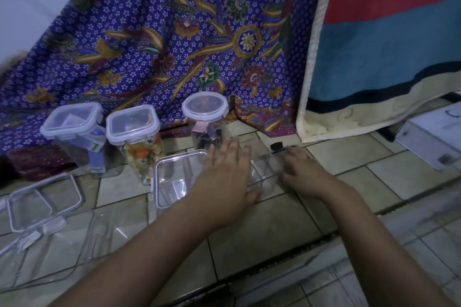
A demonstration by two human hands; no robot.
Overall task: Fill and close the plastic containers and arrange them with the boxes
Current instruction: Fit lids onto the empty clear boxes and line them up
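3 lidded containers (139, 147) hold items; left hand (224, 177) lies flat, right hand (303, 173) grips clear box (264, 172).

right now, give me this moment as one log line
left hand: open, holds nothing | right hand: on small clear box, grip unclear | open container: empty, beside left hand | closed containers: three at back

- lidded, filled containers, three: left square container (72, 121), middle square container (132, 125), round container (205, 107);
- lidless clear containers, two plainly seen: centre container (172, 183), right container (265, 172);
- loose lid (42, 203), one;
- hanging cloths, two: patterned cloth (174, 32), blue cloth (394, 45);
- hands, two: left hand (225, 177), right hand (305, 173)
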